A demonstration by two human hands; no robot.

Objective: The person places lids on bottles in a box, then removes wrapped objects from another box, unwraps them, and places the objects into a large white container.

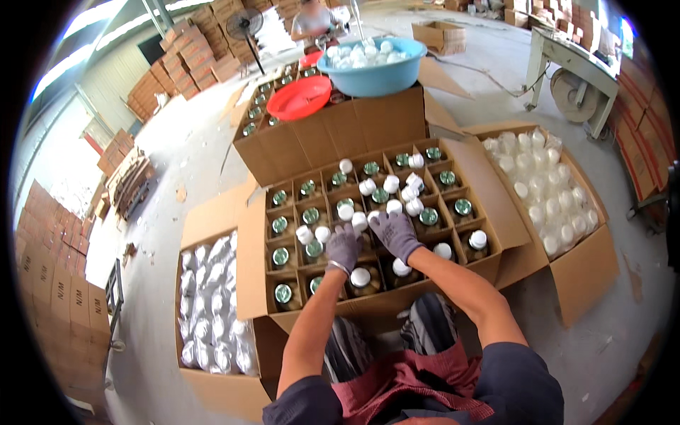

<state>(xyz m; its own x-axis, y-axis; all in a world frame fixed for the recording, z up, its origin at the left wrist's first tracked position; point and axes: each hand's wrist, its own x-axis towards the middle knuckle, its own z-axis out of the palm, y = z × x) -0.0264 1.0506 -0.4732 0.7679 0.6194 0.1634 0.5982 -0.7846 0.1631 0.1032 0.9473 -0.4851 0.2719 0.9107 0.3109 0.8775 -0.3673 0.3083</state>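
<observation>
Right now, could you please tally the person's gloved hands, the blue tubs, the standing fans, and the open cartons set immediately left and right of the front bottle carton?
Gloved hands: 2
Blue tub: 1
Standing fan: 1
Side cartons: 2
Total: 6

The gloved left hand [344,248] and gloved right hand [394,234] reach among white caps [367,187] over a divided cardboard carton [499,195] of green-topped jars [280,256]; beyond stands a blue basin [375,81] heaped with white pieces.
</observation>
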